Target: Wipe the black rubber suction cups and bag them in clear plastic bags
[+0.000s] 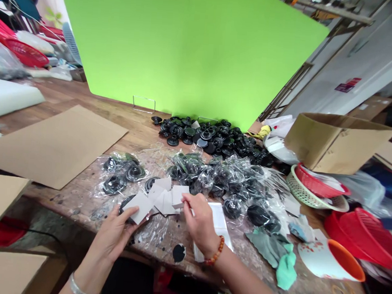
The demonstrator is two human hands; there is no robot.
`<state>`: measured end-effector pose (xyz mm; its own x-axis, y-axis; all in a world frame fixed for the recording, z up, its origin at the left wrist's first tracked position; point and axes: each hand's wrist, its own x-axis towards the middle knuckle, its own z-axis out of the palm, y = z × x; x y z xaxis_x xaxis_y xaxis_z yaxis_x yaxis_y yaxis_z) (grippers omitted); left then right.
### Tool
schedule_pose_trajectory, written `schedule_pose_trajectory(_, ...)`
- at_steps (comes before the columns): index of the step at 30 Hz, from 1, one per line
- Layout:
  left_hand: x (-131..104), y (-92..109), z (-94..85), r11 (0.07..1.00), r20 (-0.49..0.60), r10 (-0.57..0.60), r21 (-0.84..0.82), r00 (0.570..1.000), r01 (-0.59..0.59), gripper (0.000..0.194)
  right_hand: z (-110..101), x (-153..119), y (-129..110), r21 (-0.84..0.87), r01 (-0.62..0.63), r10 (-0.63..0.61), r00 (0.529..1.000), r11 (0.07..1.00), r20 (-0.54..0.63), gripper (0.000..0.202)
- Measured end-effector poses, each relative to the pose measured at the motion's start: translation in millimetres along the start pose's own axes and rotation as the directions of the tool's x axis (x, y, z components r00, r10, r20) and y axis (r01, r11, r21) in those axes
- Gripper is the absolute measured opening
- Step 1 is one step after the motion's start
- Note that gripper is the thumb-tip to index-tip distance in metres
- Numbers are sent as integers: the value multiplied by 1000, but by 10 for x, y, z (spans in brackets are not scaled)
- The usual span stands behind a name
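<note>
My left hand (118,231) is closed on a square white card (138,207), thumb on top. A round black part (127,201) shows at the card's far left edge; whether my fingers also grip it is hidden. My right hand (199,219), wearing a beaded bracelet, pinches the edge of another white card (180,194). Several loose white cards (160,198) lie overlapped on the table between my hands. Behind them is a heap of black round parts in clear plastic bags (210,175). A flat white packet (219,218) lies partly under my right wrist.
Bare black knobbed parts (206,134) are piled before a green board (189,52). A cardboard sheet (55,146) covers the left of the table (81,199). Green cloths (276,253), an orange-rimmed container (332,259), baskets (316,195) and an open carton (333,143) stand at right.
</note>
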<state>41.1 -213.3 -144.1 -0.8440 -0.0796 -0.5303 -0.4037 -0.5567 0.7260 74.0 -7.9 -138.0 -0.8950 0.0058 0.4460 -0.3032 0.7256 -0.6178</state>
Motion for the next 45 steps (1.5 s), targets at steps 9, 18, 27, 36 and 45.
schedule_pose_trajectory(9, -80, -67, 57, 997, 78, -54, 53, 995, 49, 25, -1079, -116, 346, 232, -564, 552, 825, 792, 121, 18)
schedule_pose_trajectory(18, -101, 67, 28, 996, 4, 12, 90, 1000, -12, 28, -1585, -407, 586, -296, -438, 499, 848, 849, 177, 19)
schedule_pose_trajectory(27, -115, 95, -7, 998, 78, -39, -36, 996, 42, 20, -378, 885, 433, -451, 84, -41, 994, 888, 103, 38)
schedule_pose_trajectory(36, -99, 157, -21, 992, 34, -75, -102, 997, 78, 16, -265, 1056, -17, -231, 111, -122, 992, 967, -34, 19)
schedule_pose_trajectory(45, -195, 134, 61, 974, 213, -153, -134, 965, 184, 26, 198, 353, -759, 35, 109, -114, 922, 993, 371, 23)
